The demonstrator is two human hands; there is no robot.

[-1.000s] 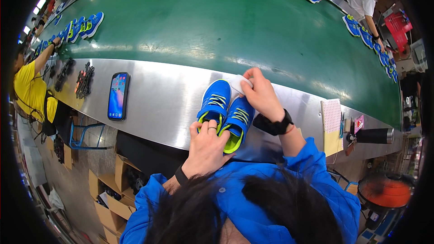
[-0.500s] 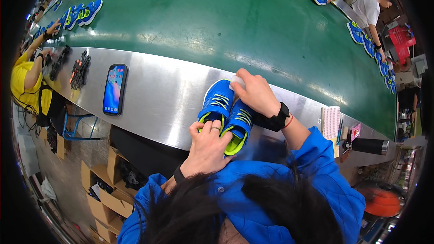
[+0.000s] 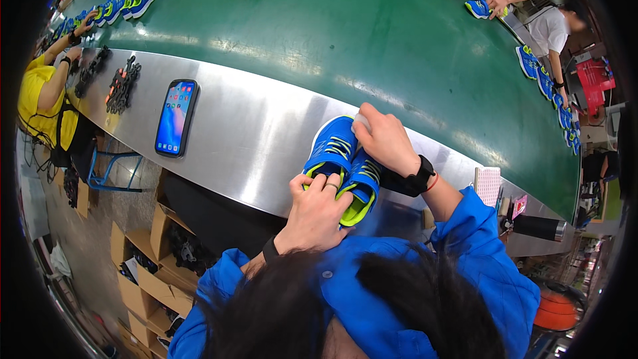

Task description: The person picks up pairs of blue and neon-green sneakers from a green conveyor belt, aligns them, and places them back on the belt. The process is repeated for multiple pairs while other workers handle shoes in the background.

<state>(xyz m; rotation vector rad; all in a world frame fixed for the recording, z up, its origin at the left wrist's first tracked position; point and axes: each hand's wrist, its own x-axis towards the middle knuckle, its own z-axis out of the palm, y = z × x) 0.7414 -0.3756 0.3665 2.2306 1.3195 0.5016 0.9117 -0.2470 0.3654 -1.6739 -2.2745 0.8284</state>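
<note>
Two blue sneakers with lime linings and laces lie side by side on the metal ledge, toes pointing away from me. My left hand [image 3: 315,209] is closed on them, fingers hooked into the openings of the left sneaker [image 3: 331,147] and apparently the right sneaker [image 3: 363,186]. Over the toe of the right sneaker my right hand [image 3: 388,145] is bent and closed, pinching a small white piece [image 3: 361,122] against the toe area. Whether that piece is cloth or sponge I cannot tell. My right hand covers much of the right sneaker's front.
Beyond the metal ledge [image 3: 232,103] runs a wide green belt [image 3: 279,26]. A phone [image 3: 176,118] and black-and-orange parts [image 3: 122,86] lie left; a notebook [image 3: 488,186] and black cylinder [image 3: 537,227] lie right. Co-workers handle sneakers at both sides. Cardboard boxes [image 3: 143,279] stand below left.
The view has turned slightly, so the whole scene shifts. Both hands keep their places on the sneakers, and the white piece stays in my right hand.
</note>
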